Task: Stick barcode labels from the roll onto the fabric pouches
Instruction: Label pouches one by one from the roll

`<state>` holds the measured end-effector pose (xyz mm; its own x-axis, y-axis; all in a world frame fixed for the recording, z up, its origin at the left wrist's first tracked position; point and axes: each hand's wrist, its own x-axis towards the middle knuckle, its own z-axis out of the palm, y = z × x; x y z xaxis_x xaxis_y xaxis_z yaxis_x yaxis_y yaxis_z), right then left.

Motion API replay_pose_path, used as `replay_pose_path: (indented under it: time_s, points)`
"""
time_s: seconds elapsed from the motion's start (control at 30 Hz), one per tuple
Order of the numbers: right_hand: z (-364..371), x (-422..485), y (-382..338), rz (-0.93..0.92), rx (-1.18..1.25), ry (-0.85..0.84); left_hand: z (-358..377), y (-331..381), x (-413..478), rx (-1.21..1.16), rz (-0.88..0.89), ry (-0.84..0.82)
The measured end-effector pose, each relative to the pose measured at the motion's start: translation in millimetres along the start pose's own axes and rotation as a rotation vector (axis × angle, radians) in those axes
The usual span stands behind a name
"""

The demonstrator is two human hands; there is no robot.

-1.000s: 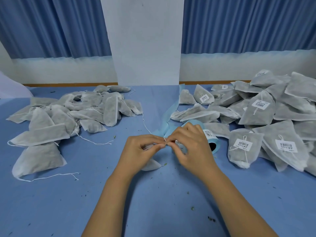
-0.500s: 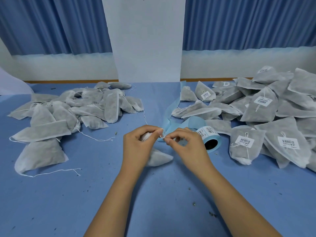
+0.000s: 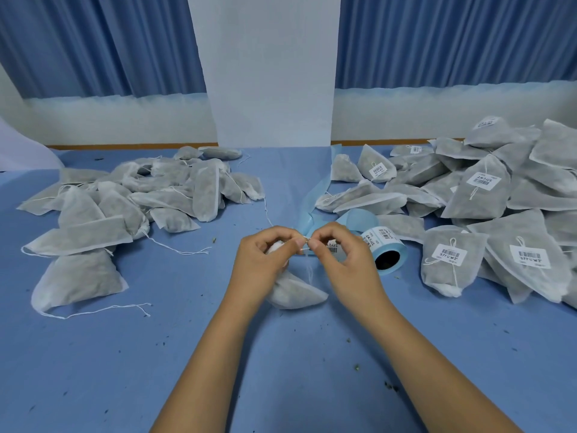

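Observation:
My left hand grips the gathered neck of a white fabric pouch, whose body hangs down onto the blue table. My right hand pinches the pouch's thin drawstring right at my left fingertips; a barcode label shows behind its fingers. The label roll, with a blue core and blue backing tape, lies on its side just right of my right hand.
A heap of unlabelled pouches covers the table's left. A pile of pouches with barcode labels fills the right. Spent blue backing strip trails toward the back. A white pillar and blue curtains stand behind.
Both hands have lifted slightly and the pouch has swung down below my left hand. My right hand moved off the roll, which now shows fully.

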<state>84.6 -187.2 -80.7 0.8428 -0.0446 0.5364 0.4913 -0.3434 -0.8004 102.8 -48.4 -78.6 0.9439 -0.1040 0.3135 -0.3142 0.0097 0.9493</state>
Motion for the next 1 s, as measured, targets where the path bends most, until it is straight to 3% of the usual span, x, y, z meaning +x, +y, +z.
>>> replay_pose_path:
  time_s: [0.1,0.3,0.5,0.67,0.77,0.9,1.0]
  points:
    - [0.2,-0.5,-1.5,-0.104,-0.133,0.048,-0.8,-0.7,-0.4,-0.118,-0.104,-0.03]
    - [-3.1,0.5,-3.2,-0.055,-0.031,0.045,-0.9,4.8,-2.8,-0.186,-0.153,-0.151]
    - [-4.1,-1.5,-4.1,-0.129,-0.127,0.126,0.3,3.9,-0.9,-0.147,-0.204,-0.014]
    - [-7.9,0.9,-1.4,-0.274,-0.348,0.144,1.5,4.7,-2.2,-0.105,-0.199,-0.046]
    - [-10.5,2.1,1.7,-0.204,-0.295,0.179,0.7,5.5,-2.8,-0.086,-0.201,-0.046]
    - [-22.8,9.5,5.7,0.069,-0.044,0.292,-7.4,2.9,0.2,-0.051,-0.21,0.011]
    - [-24.8,12.5,7.8,0.114,-0.033,0.306,-10.3,1.5,1.2,0.004,-0.223,-0.004]
